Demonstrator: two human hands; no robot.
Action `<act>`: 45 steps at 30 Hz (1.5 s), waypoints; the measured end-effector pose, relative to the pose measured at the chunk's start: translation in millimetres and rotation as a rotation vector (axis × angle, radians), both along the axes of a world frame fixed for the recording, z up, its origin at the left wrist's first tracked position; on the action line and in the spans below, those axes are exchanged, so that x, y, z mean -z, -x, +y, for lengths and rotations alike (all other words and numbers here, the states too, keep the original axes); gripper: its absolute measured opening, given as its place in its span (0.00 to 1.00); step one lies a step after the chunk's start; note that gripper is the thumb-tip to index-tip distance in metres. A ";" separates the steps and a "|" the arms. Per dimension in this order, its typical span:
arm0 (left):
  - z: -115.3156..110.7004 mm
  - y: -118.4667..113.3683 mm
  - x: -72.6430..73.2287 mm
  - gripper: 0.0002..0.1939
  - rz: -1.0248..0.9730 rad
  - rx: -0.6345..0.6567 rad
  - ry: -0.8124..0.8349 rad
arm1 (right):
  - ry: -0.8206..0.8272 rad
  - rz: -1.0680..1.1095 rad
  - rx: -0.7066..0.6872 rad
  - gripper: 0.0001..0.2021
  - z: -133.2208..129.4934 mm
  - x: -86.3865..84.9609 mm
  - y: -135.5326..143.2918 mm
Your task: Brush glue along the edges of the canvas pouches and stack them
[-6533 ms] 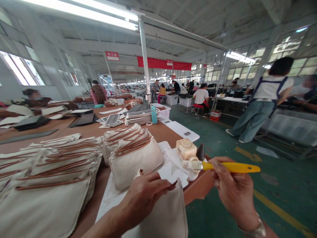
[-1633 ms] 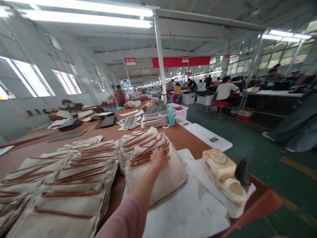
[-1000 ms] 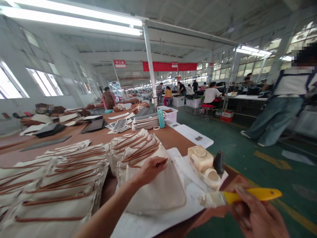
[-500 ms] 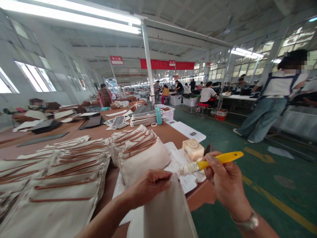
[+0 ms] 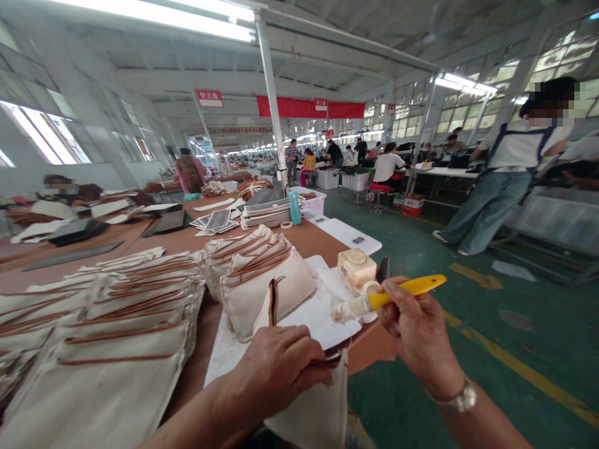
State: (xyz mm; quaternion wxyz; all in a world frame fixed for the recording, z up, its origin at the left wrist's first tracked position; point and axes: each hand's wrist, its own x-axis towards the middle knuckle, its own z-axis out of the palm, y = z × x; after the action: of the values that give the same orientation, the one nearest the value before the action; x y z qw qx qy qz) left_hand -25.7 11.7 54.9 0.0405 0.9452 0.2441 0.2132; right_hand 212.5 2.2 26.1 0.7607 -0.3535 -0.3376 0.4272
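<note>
My left hand is closed on the edge of a cream fabric piece with brown trim, which hangs below it at the table edge. My right hand grips a brush with a yellow handle; its pale, coated bristles point left over a white sheet. Just behind the brush stands a cloudy, square container. Beyond my left hand lies a stack of cream pieces with brown edges. More such pieces are heaped at the left.
Farther back on the brown table are grey panels, a turquoise bottle and a tape roll. A white board juts from the right edge. A person in jeans stands at the right beyond the green floor.
My left hand has moved down and nearer, and the fabric piece has tilted, with a brown-edged strip now standing up behind the hand. The brush has shifted slightly left, away from the fabric.
</note>
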 end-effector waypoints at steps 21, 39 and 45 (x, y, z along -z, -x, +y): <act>3.0 7.7 8.1 0.21 0.013 -0.025 -0.109 | -0.055 -0.208 -0.222 0.11 -30.4 5.9 -6.6; 122.0 28.6 -53.7 0.42 -0.254 -0.040 0.586 | 0.171 -0.246 0.152 0.19 -12.3 41.7 -94.7; 170.3 131.8 26.5 0.33 0.069 -0.573 0.673 | 0.259 -0.614 0.152 0.25 45.6 96.2 -129.7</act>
State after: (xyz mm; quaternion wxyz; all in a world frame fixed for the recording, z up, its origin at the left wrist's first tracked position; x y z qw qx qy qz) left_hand -157.5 182.0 28.4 0.2770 0.7802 0.5532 0.0926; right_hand 342.2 47.7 -70.2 0.6020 -0.5835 -0.4664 0.2821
